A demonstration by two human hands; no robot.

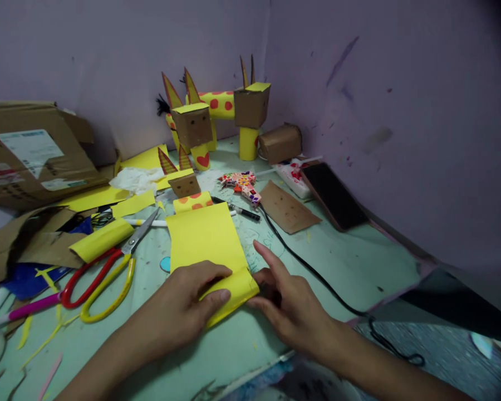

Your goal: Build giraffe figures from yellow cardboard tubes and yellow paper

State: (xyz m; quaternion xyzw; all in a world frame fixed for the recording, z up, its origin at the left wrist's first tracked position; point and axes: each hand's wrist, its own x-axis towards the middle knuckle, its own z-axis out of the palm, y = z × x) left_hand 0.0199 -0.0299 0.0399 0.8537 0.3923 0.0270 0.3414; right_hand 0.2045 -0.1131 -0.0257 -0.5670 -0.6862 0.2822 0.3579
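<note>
A sheet of yellow paper (pixel 204 236) lies before me, its near end rolled over a tube whose side shows at the bottom. My left hand (pixel 187 301) grips the rolled part, thumb on top and fingers curled over its far side. At the roll's right end is my right hand (pixel 290 309), index finger raised, thumb and bent fingers pinching the edge. Just beyond the sheet stand a small spotted yellow tube (pixel 192 202) and a little cardboard giraffe head (pixel 183 185) with pointed ears. The inside of the roll is hidden.
Red-and-yellow scissors (pixel 108 267) lie open at left, by a yellow roll (pixel 102 239) and a magenta marker (pixel 33 307). Two cardboard giraffes (pixel 192 127) stand at the back. To the right are a phone (pixel 334 195), a cardboard piece (pixel 290 207) and a black cable (pixel 304 267).
</note>
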